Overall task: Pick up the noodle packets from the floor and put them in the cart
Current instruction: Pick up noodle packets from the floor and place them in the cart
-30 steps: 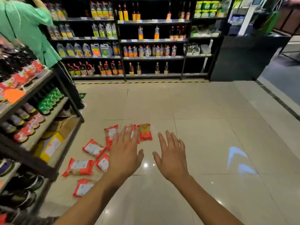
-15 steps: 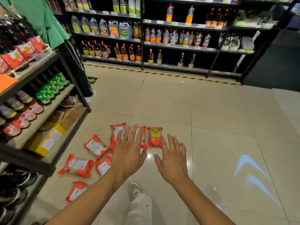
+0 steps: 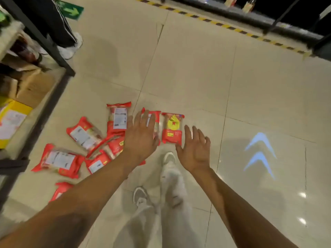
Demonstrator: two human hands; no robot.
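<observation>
A tiled floor (image 3: 188, 72) is seen from above, with a shelf (image 3: 44, 42) at the left. Red noodle packets (image 3: 84, 135) are scattered on the tiles beside it. Both hands are held out empty, fingers spread: the left hand (image 3: 141, 138) above the pile, the right hand (image 3: 195, 151) just beside a face-up packet (image 3: 172, 127).

Red noodle packets (image 3: 84, 135) scattered flat on the tiled floor (image 3: 197, 77) beside the shelf's foot, most label-side up and overlapping, one yellow-fronted packet (image 3: 172, 128) farthest from the shelf (image 3: 44, 97), lying apart.
</observation>
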